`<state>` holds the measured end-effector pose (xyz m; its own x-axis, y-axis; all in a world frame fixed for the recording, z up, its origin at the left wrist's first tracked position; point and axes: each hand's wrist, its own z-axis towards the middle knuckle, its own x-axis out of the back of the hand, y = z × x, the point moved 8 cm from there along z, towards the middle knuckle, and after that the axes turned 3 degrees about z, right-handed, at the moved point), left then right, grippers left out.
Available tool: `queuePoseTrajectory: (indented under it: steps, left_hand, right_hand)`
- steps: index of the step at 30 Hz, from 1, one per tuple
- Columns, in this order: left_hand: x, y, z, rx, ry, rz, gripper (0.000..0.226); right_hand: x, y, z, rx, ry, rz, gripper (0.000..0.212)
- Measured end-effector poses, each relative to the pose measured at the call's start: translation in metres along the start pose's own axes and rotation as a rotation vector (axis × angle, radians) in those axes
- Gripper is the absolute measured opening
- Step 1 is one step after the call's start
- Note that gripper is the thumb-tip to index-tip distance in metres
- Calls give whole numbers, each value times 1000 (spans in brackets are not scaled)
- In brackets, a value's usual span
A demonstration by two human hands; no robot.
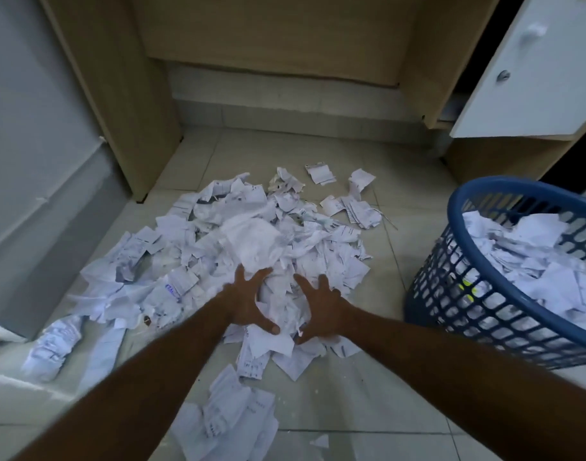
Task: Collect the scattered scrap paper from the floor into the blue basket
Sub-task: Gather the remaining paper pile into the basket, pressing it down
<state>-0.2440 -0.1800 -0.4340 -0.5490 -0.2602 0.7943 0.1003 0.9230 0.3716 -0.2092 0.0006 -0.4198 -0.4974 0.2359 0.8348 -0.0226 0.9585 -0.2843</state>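
Observation:
A wide heap of torn white scrap paper [251, 241] covers the tiled floor in the middle of the view. My left hand [248, 301] and my right hand [321, 307] lie on the near side of the heap, fingers spread, cupping a bunch of scraps [285, 304] between them. The blue basket [458, 294] stands on the floor to the right, partly filled with paper. More scraps [231, 414] lie close to me, and a few loose pieces [351, 201] lie beyond the heap.
A wooden desk leg panel [118, 94] rises at the left and a wooden back panel [278, 38] behind the heap. A white cabinet door [531, 71] hangs open at the upper right. A grey wall [28, 128] runs along the left.

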Motion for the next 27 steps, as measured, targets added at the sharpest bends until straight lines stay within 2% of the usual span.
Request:
queuePoseTrajectory:
  steps: [2,6,8,10,12,18,21,27]
  left_hand:
    - [-22,4,1,-22,23,10,130]
    - [-30,10,0,-44,141,11,99]
    - [-23,14,-4,-90,174,-77,76]
    - [-10,21,-14,-134,234,-167,41]
    - [9,29,-25,-185,340,-234,21]
    - [72,68,-65,-264,400,-251,21]
    - [106,102,-87,-310,431,-275,17]
    - [167,185,-117,-470,559,-271,19]
  right_hand:
    - [-4,3,4,21,88,23,115]
    - [6,10,2,80,210,176,33]
    - [13,13,-2,117,272,260,16]
    - [27,11,-11,118,349,320,16]
    - [48,5,-22,114,422,379,20]
    - [120,-3,-76,82,591,599,16]
    - [161,1,-108,86,693,603,25]
    - [241,29,-180,96,924,601,23]
